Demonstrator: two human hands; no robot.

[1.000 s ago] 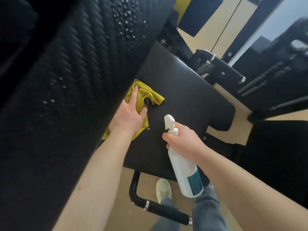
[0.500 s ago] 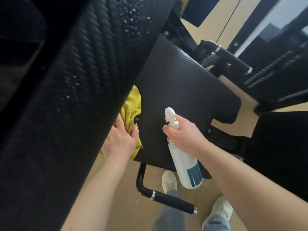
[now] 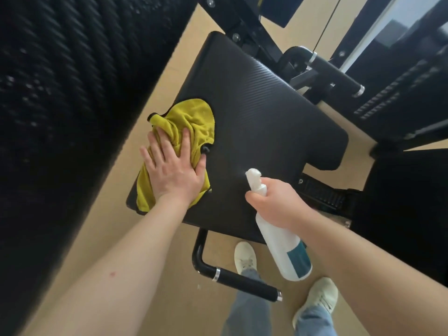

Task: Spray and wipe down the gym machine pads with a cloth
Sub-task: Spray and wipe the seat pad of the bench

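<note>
Left grip [image 3: 174, 175], fingers flat, has pushed the cloth [image 3: 191, 117] onto the seat pad [image 3: 266, 112] for wiping; right grip [image 3: 278, 204] clutches the spray bottle [image 3: 286, 253] over it.

The left hand [image 3: 173, 172] presses a yellow cloth [image 3: 186, 122] flat on the seat pad [image 3: 266, 122]; the right hand [image 3: 278, 204] grips a spray bottle [image 3: 283, 251].

The black ribbed seat pad [image 3: 266, 122] is lying flat. A crumpled yellow cloth [image 3: 191, 120] is lying bunched on the pad's left edge, with one corner hanging past it. The white spray bottle [image 3: 278, 241] with a teal label is tilting above the pad's near edge, nozzle aiming onto the pad and base hanging beyond it.
</note>
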